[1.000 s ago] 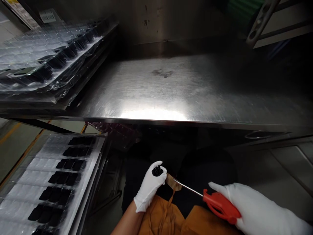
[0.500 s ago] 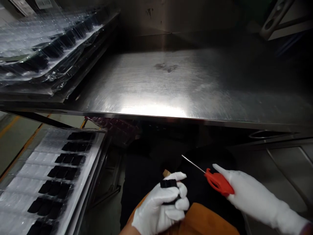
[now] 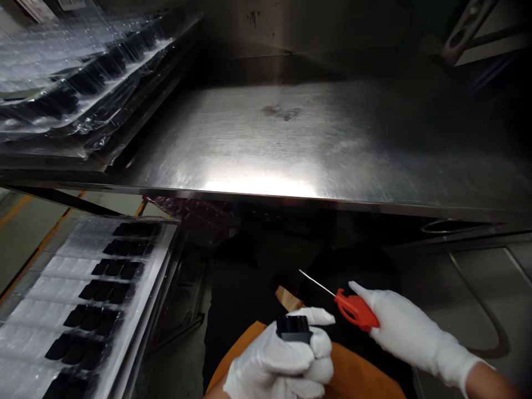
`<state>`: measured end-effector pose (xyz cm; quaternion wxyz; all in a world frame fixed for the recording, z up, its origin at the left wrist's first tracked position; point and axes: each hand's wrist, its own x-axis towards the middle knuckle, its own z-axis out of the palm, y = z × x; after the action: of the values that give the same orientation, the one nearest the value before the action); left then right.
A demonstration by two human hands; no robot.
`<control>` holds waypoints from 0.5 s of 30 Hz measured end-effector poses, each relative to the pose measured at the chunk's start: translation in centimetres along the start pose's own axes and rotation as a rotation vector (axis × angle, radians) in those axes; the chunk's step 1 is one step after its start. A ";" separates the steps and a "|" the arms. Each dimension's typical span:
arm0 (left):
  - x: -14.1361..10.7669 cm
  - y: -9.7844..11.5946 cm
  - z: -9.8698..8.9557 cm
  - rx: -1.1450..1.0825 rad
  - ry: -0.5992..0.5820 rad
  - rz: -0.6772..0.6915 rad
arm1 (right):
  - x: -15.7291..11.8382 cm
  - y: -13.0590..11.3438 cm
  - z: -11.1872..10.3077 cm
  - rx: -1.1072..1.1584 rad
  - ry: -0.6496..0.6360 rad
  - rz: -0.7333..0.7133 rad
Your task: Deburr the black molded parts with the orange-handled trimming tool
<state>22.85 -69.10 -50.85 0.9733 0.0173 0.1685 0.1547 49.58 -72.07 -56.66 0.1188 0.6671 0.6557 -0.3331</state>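
Block, small and black (image 3: 294, 328), sits upright in the left hand (image 3: 272, 360), its white cotton glove curled tight around it, fingers (image 3: 320, 357) closed on its sides, its top showing. The right hand (image 3: 409, 327) grips a red-handled steel pick (image 3: 353, 309) with closed fingers, the fine tip angled up and away, near the block but not touching it. From my remote station I see no contact between tool and part, and no visible sign of work on the block so far. Both hands hang low over an orange cloth (image 3: 357, 372), below the front edge of a stainless steel tabletop (image 3: 257, 149). A scrap of tan cardboard (image 3: 287, 299) lies just behind the block. To the left, a clear blister tray (image 3: 70, 288) holds rows of black parts, and its metal rack rail (image 3: 168, 277) bounds the working space on that side. To the right, grey floor (image 3: 482, 288) leaves the right arm more open room.
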 end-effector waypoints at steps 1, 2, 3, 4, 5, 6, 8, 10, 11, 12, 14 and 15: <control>0.0 0.0 0.0 0.007 0.001 0.007 | 0.0 0.0 0.0 -0.002 -0.001 0.001; 0.0 0.0 0.1 0.020 0.003 0.014 | 0.0 -0.1 0.0 -0.004 -0.003 0.000; 0.0 -0.1 0.1 0.038 0.007 0.018 | 0.0 -0.1 0.0 -0.006 -0.003 -0.004; 0.0 -0.1 0.2 0.058 0.016 0.022 | 0.0 -0.2 0.0 -0.009 -0.005 -0.007; -0.1 -0.2 0.2 0.076 0.026 0.025 | 0.0 -0.2 0.0 -0.012 -0.007 -0.006; -0.1 -0.2 0.3 0.089 0.036 0.031 | 0.1 -0.3 -0.1 -0.013 -0.008 -0.007; -0.1 -0.4 0.4 0.098 0.042 0.052 | 0.1 -0.4 -0.1 -0.008 -0.011 -0.007; -0.1 -0.6 0.4 0.092 0.037 0.070 | 0.1 -0.3 0.0 -0.005 -0.009 -0.008; -0.1 -0.7 0.4 0.087 0.033 0.072 | 0.1 -0.3 0.0 -0.004 -0.007 -0.009; -0.1 -0.7 0.4 0.084 0.031 0.075 | 0.1 -0.2 0.1 -0.006 -0.007 -0.009; -0.1 -0.7 0.5 0.080 0.035 0.081 | 0.1 -0.1 0.2 -0.012 -0.005 -0.006; -0.1 -0.7 0.5 0.081 0.036 0.083 | 0.1 -0.1 0.2 -0.015 -0.006 -0.006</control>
<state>23.12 -69.78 -50.42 0.9614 0.0609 0.1912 0.1883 49.37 -72.13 -56.85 0.1249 0.6633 0.6597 -0.3306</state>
